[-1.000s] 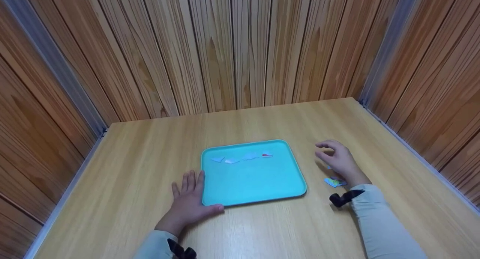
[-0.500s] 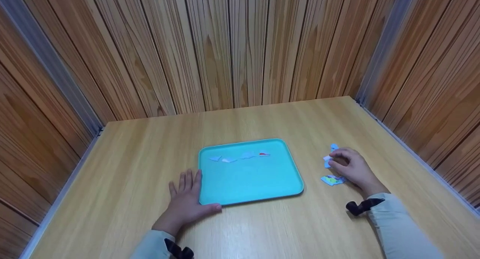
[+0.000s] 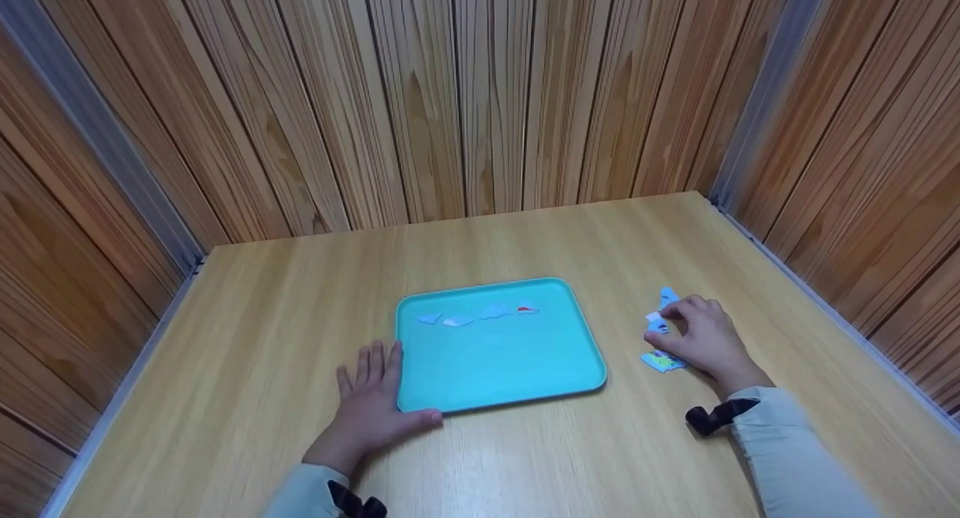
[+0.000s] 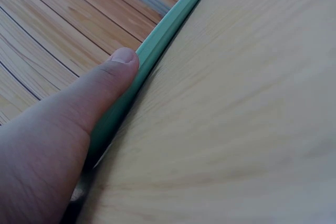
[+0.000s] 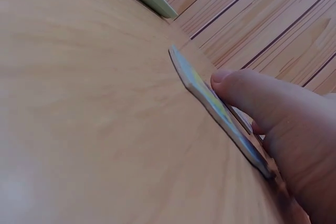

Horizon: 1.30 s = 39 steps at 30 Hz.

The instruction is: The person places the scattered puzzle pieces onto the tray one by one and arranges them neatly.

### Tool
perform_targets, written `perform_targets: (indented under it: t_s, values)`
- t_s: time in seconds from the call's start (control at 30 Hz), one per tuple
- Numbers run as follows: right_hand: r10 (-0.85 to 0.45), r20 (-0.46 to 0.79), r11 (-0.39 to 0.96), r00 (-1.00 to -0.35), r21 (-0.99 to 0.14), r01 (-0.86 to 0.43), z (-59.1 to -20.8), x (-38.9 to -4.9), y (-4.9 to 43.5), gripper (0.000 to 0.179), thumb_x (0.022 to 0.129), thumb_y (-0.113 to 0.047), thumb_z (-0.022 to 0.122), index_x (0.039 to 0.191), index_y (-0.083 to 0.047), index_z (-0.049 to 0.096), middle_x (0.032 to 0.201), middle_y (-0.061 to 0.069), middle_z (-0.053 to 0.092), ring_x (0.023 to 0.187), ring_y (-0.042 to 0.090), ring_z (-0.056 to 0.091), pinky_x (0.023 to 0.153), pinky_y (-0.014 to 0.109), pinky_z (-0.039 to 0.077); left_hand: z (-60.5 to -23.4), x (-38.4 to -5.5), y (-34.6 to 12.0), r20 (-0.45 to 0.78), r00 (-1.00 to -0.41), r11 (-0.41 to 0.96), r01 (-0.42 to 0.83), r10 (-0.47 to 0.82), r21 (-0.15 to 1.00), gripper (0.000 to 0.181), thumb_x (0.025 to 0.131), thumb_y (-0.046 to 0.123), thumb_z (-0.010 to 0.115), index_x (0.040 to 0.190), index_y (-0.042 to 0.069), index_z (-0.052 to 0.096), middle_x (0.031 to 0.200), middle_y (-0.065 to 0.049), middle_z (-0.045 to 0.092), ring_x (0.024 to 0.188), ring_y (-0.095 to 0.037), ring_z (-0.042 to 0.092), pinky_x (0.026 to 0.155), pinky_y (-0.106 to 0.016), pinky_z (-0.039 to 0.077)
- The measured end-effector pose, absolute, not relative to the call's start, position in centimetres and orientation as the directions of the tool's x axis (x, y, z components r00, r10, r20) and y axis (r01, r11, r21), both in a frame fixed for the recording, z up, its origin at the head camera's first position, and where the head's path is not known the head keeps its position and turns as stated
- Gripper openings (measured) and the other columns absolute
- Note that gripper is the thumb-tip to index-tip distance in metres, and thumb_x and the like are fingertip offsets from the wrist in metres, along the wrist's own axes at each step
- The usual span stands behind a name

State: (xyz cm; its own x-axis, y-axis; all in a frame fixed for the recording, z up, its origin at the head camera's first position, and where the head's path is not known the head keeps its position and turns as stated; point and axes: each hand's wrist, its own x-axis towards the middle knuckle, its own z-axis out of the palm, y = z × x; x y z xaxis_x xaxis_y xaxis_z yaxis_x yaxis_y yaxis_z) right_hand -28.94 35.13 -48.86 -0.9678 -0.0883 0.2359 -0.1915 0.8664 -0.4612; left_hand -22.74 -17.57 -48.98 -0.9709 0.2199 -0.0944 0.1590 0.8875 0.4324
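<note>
My left hand [image 3: 373, 409] lies with spread fingers against the left side and near corner of a turquoise tray [image 3: 502, 368]. Its thumb touches the tray's near edge in the left wrist view. Several pale blue puzzle pieces [image 3: 493, 311] form a row in the tray's far half, one with a red patch. My right hand [image 3: 705, 341] is low over loose puzzle pieces right of the tray. Its thumb and index finger stand apart on either side of a blue-and-white puzzle piece [image 3: 654, 320]. A yellow-green and blue puzzle piece [image 5: 207, 97] lies below the thumb.
Another blue puzzle piece [image 3: 667, 295] lies just beyond the right hand's fingers. The wooden table [image 3: 540, 458] is bordered by wood-panelled walls [image 3: 495, 97] at the back and both sides. A black strap mount [image 3: 720, 417] sits on each wrist.
The right hand has moved toward its own side and down to the loose pieces; lately its thumb has parted further from its index finger. The left hand stays against the tray.
</note>
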Motion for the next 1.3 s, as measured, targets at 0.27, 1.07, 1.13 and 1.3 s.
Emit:
perform_targets:
  t_s: [0.27,1.07,1.13,1.3]
  values:
    - [-0.088,0.264,0.865,-0.960,-0.458,-0.205,-48.95,-29.03,34.88,0.055,0.088,-0.051,0.075,0.115,-0.003,0.070,0.117,0.018,0.060,0.109,0.040,0.046,0.092,0.058,0.036,-49.15,-22.76,-17.60,-0.064,-0.971,0.889,0.182,0.229,0.421,0.133,0.071,0.090,0.058,0.163,0.011,0.003,0.167,-0.025,-0.006,0.152,-0.043,-0.015,0.111,-0.070,-0.017]
    - [-0.215,0.258,0.834,-0.942,-0.453,-0.314,-49.20,-29.66,35.13,0.053,0.088,-0.033,0.074,0.133,-0.007,0.063,0.122,0.013,0.060,0.114,0.038,0.048,0.096,0.059,0.030,-49.24,-22.83,-17.58,-0.077,-0.970,0.890,0.177,0.229,0.421,0.134,0.070,0.091,0.057,0.164,0.012,0.002,0.167,-0.024,-0.008,0.152,-0.042,-0.015,0.111,-0.070,-0.018]
    - [-0.217,0.265,0.836,-0.940,-0.446,-0.319,-49.13,-29.66,35.20,0.051,0.087,-0.032,0.073,0.132,-0.008,0.064,0.119,0.012,0.061,0.111,0.038,0.050,0.093,0.057,0.031,-49.25,-22.84,-17.56,-0.076,-0.971,0.890,0.175,0.227,0.420,0.134,0.070,0.091,0.058,0.164,0.012,0.002,0.167,-0.024,-0.008,0.153,-0.042,-0.015,0.111,-0.069,-0.018]
    - [-0.224,0.267,0.837,-0.937,-0.440,-0.325,-49.04,-29.65,35.14,0.049,0.086,-0.032,0.073,0.130,-0.010,0.066,0.118,0.012,0.061,0.111,0.036,0.052,0.093,0.055,0.034,-49.16,-22.77,-17.58,-0.075,-0.971,0.888,0.175,0.227,0.424,0.135,0.070,0.091,0.057,0.163,0.013,0.001,0.167,-0.023,-0.009,0.152,-0.042,-0.016,0.110,-0.070,-0.019]
